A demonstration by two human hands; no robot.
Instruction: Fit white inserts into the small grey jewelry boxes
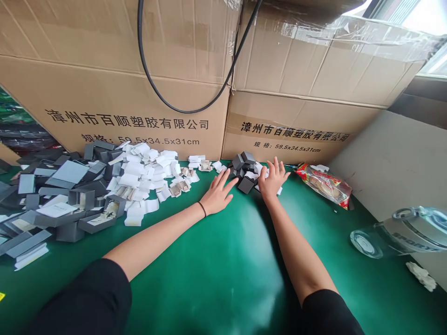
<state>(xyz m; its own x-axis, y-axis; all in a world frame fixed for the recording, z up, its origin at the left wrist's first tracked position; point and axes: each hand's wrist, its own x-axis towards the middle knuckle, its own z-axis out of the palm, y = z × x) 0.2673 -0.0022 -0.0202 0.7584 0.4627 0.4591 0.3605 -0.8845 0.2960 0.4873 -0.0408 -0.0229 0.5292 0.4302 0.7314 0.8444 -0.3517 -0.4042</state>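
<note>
My left hand (pixel 217 194) rests low over the green table, fingers spread, at the left side of a small heap of dark grey boxes (pixel 246 185). On the heap's right side is my right hand (pixel 273 179), its fingers stretched out and apart. Some white folded paper pieces (pixel 259 168) lie among the dark boxes, partly hidden behind the right hand. Neither hand grips anything; whether the fingertips touch the heap I cannot tell. To the left, white paper inserts (pixel 139 172) lie in a loose pile against many dark grey boxes (pixel 70 172), several of them open.
Large cardboard cartons (pixel 132 97) wall off the back of the green table (pixel 209 270). A black cable (pixel 188 111) hangs in front of them. At right are a red snack packet (pixel 326 186), a clear bottle (pixel 401 232) lying tilted, and a crumpled tissue (pixel 421 275).
</note>
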